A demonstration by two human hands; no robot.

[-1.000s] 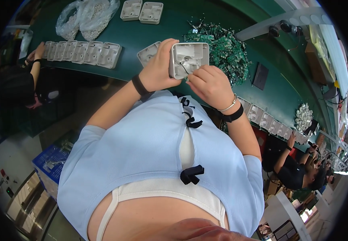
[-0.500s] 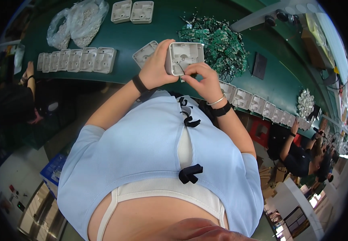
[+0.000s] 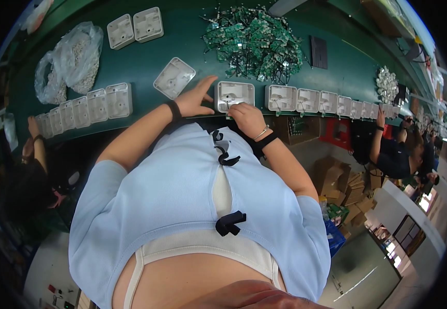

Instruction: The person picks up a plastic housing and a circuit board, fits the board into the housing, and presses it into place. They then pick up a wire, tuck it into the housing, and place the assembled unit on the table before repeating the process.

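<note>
An open white plastic box (image 3: 243,88) rests on the green table in front of me, with moulded posts and a dark wire inside. My left hand (image 3: 194,99) is just to its left, thumb and fingers spread, holding nothing. At the near wall of the box, my right hand (image 3: 247,121) has its fingers bent over the rim and closed on it. Whether a wire is also between those fingertips is hidden. Another white box (image 3: 174,78) lies askew beyond my left hand.
Green circuit boards with black wires (image 3: 254,44) are heaped behind the box. A row of white boxes (image 3: 308,100) runs right, another (image 3: 96,105) left. Bags of small white parts (image 3: 76,64) lie far left; a dark flat block (image 3: 319,52) lies right. Co-workers sit at both sides.
The box has come down from my hands onto the table. My left hand has let go of it and opened, while my right hand has moved to its near rim. My view has shifted.
</note>
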